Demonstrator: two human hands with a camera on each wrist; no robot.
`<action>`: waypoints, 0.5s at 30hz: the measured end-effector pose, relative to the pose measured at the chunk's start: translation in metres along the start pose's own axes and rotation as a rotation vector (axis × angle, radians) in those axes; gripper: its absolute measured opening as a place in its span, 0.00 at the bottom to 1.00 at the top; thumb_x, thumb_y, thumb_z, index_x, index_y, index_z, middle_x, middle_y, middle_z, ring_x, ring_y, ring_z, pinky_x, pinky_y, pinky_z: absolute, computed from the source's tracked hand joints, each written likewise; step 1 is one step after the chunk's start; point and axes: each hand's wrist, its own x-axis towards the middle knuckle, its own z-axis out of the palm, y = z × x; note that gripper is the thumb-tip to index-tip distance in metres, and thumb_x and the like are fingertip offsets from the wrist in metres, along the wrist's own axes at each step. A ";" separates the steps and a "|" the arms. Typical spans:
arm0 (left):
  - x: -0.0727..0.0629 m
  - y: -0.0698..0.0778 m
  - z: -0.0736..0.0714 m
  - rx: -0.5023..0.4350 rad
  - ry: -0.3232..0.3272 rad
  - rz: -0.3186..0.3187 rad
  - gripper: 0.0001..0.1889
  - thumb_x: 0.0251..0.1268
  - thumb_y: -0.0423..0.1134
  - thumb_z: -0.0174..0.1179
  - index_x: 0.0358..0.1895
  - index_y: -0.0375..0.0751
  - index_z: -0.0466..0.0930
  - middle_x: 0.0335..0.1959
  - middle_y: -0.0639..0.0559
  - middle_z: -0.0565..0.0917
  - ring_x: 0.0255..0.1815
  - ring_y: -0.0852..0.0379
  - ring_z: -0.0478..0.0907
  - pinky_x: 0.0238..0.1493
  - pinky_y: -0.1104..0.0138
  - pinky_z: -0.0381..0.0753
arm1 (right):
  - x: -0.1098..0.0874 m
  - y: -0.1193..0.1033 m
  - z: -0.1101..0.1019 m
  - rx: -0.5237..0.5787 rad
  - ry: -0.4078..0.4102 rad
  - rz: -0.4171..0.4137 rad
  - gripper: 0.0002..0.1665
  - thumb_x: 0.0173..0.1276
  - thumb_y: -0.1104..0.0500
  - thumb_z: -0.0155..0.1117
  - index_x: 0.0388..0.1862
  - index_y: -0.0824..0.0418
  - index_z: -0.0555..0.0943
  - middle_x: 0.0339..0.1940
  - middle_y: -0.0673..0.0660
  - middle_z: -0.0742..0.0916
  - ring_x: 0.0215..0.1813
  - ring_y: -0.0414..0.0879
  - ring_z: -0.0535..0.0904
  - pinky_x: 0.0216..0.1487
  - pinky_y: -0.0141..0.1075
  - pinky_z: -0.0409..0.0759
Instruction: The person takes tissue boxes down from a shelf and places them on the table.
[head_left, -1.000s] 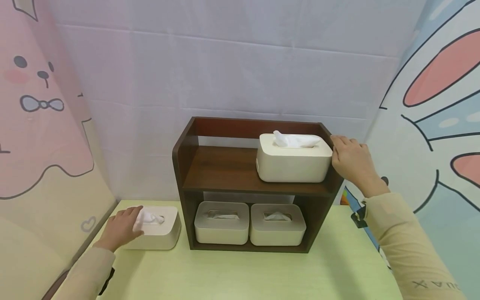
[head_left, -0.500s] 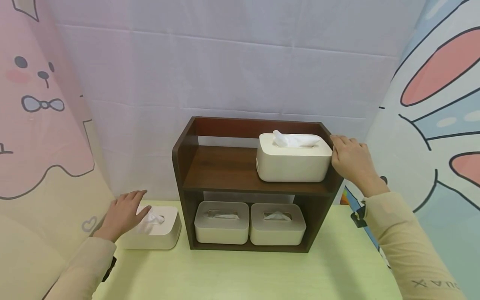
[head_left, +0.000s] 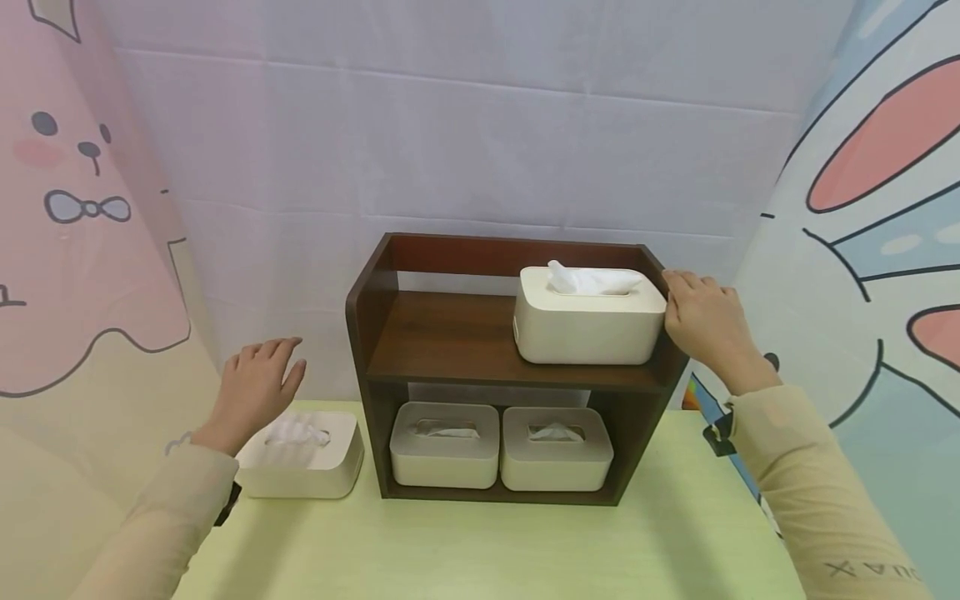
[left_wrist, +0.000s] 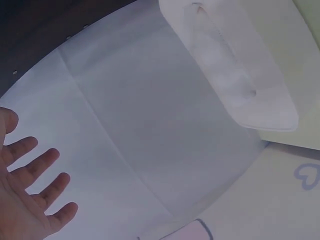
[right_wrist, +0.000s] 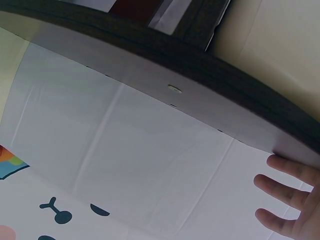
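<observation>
My left hand (head_left: 251, 392) is raised over a low white tissue box (head_left: 300, 467) left of the shelf, apart from it. Its fingers (left_wrist: 42, 167) are spread and hold nothing in the left wrist view. My right hand (head_left: 707, 325) rests at the upper right side panel of a dark brown two-tier shelf (head_left: 450, 333). In the right wrist view, several fingers (right_wrist: 282, 192) lie fairly straight along the panel's outer face; the thumb is out of sight there. Beside this hand, a taller white tissue box (head_left: 588, 333) stands on the upper tier, tissue poking out.
Two tissue boxes with greyish lids, the left one (head_left: 444, 462) and the right one (head_left: 557, 465), sit side by side on the lower tier. The shelf stands on a pale green table (head_left: 480, 550). A white cloth (head_left: 480, 150) hangs behind, with cartoon-printed panels at both sides.
My left hand has lifted off the low tissue box and risen above it, its fingers opening out. The right hand and the boxes have stayed in place.
</observation>
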 end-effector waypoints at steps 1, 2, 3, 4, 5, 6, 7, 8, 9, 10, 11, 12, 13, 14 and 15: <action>0.003 0.002 -0.003 0.000 0.006 0.002 0.19 0.66 0.41 0.50 0.56 0.35 0.70 0.52 0.34 0.75 0.50 0.32 0.68 0.46 0.39 0.64 | 0.000 0.000 0.000 -0.001 0.002 -0.001 0.25 0.68 0.62 0.37 0.61 0.70 0.66 0.58 0.70 0.74 0.55 0.69 0.69 0.47 0.63 0.65; 0.005 0.004 -0.005 0.000 0.011 0.004 0.18 0.66 0.41 0.49 0.56 0.35 0.71 0.52 0.34 0.75 0.50 0.32 0.68 0.46 0.39 0.64 | 0.000 0.001 0.000 -0.001 0.004 -0.001 0.25 0.68 0.62 0.37 0.61 0.70 0.67 0.58 0.70 0.74 0.54 0.69 0.69 0.47 0.63 0.66; 0.008 0.005 -0.008 -0.004 0.013 0.004 0.18 0.67 0.41 0.49 0.56 0.35 0.70 0.52 0.33 0.75 0.51 0.32 0.68 0.46 0.39 0.64 | 0.000 0.001 0.000 0.001 0.004 -0.001 0.25 0.68 0.62 0.37 0.61 0.70 0.67 0.58 0.70 0.74 0.54 0.69 0.69 0.47 0.63 0.66; 0.010 0.007 -0.010 -0.008 0.014 0.004 0.18 0.67 0.41 0.49 0.56 0.35 0.70 0.52 0.33 0.75 0.51 0.32 0.67 0.47 0.39 0.63 | 0.000 0.001 0.000 0.002 0.004 -0.002 0.25 0.68 0.62 0.37 0.61 0.70 0.67 0.58 0.70 0.74 0.54 0.69 0.69 0.47 0.63 0.66; 0.013 0.009 -0.013 -0.013 0.013 0.003 0.18 0.67 0.41 0.48 0.56 0.35 0.70 0.53 0.33 0.75 0.51 0.32 0.67 0.47 0.39 0.62 | 0.000 0.001 0.000 0.004 0.004 -0.002 0.25 0.68 0.62 0.37 0.61 0.70 0.67 0.58 0.70 0.74 0.54 0.69 0.69 0.47 0.63 0.66; 0.015 0.011 -0.016 -0.017 0.012 -0.001 0.19 0.68 0.42 0.48 0.56 0.35 0.70 0.53 0.33 0.74 0.52 0.32 0.66 0.48 0.39 0.62 | 0.000 0.001 0.000 0.006 0.005 -0.002 0.25 0.68 0.62 0.37 0.61 0.70 0.67 0.58 0.70 0.74 0.54 0.70 0.69 0.47 0.63 0.66; 0.018 0.013 -0.019 -0.021 0.009 -0.005 0.19 0.68 0.42 0.47 0.57 0.35 0.70 0.53 0.34 0.74 0.53 0.32 0.66 0.48 0.39 0.61 | 0.000 0.001 0.001 0.008 0.005 -0.002 0.25 0.68 0.62 0.37 0.61 0.70 0.67 0.58 0.70 0.74 0.54 0.70 0.69 0.47 0.63 0.66; 0.021 0.015 -0.022 -0.024 0.008 -0.007 0.19 0.68 0.43 0.47 0.57 0.36 0.69 0.54 0.34 0.74 0.53 0.32 0.65 0.49 0.39 0.61 | 0.000 0.001 0.001 0.011 0.005 -0.002 0.25 0.68 0.62 0.37 0.61 0.70 0.67 0.58 0.70 0.74 0.54 0.70 0.69 0.47 0.63 0.65; 0.023 0.017 -0.025 -0.026 0.006 -0.009 0.19 0.69 0.43 0.46 0.57 0.36 0.69 0.54 0.34 0.74 0.54 0.32 0.65 0.49 0.39 0.60 | 0.001 0.001 0.001 0.012 0.005 -0.001 0.25 0.68 0.62 0.37 0.61 0.70 0.67 0.58 0.70 0.74 0.54 0.70 0.69 0.47 0.63 0.65; 0.026 0.019 -0.028 -0.027 0.007 -0.010 0.20 0.69 0.43 0.46 0.58 0.36 0.69 0.55 0.34 0.73 0.54 0.32 0.65 0.50 0.39 0.60 | 0.001 0.001 0.001 0.012 0.006 -0.001 0.25 0.68 0.62 0.37 0.61 0.70 0.67 0.58 0.70 0.74 0.54 0.70 0.69 0.47 0.63 0.65; 0.029 0.021 -0.031 -0.028 0.010 -0.011 0.20 0.69 0.44 0.45 0.58 0.36 0.69 0.55 0.34 0.73 0.54 0.32 0.64 0.50 0.39 0.60 | 0.001 0.001 0.001 0.012 0.006 0.000 0.25 0.68 0.62 0.37 0.61 0.70 0.67 0.58 0.70 0.74 0.54 0.70 0.69 0.47 0.63 0.65; 0.032 0.023 -0.035 -0.029 0.014 -0.011 0.20 0.69 0.44 0.45 0.58 0.37 0.68 0.55 0.34 0.73 0.55 0.32 0.64 0.51 0.39 0.60 | 0.001 0.001 0.001 0.012 0.006 0.000 0.25 0.68 0.62 0.37 0.61 0.70 0.67 0.58 0.70 0.74 0.54 0.70 0.69 0.47 0.63 0.65; 0.035 0.025 -0.038 -0.029 0.019 -0.010 0.20 0.69 0.44 0.45 0.58 0.37 0.68 0.55 0.34 0.73 0.55 0.32 0.64 0.51 0.39 0.60 | 0.001 0.001 0.001 0.011 0.006 -0.001 0.25 0.68 0.62 0.37 0.61 0.70 0.67 0.58 0.70 0.74 0.54 0.70 0.69 0.47 0.63 0.65; 0.038 0.027 -0.042 -0.028 0.025 -0.008 0.20 0.69 0.44 0.45 0.58 0.37 0.68 0.55 0.34 0.73 0.55 0.32 0.64 0.51 0.39 0.60 | 0.001 0.001 0.002 0.010 0.007 -0.001 0.25 0.68 0.62 0.37 0.61 0.70 0.67 0.58 0.70 0.74 0.54 0.70 0.69 0.47 0.63 0.65; 0.040 0.029 -0.045 -0.028 0.031 -0.009 0.20 0.69 0.44 0.45 0.59 0.37 0.68 0.55 0.34 0.73 0.55 0.32 0.64 0.51 0.39 0.60 | 0.002 0.001 0.002 0.009 0.007 -0.002 0.25 0.68 0.62 0.37 0.61 0.70 0.67 0.58 0.70 0.74 0.54 0.70 0.69 0.47 0.63 0.65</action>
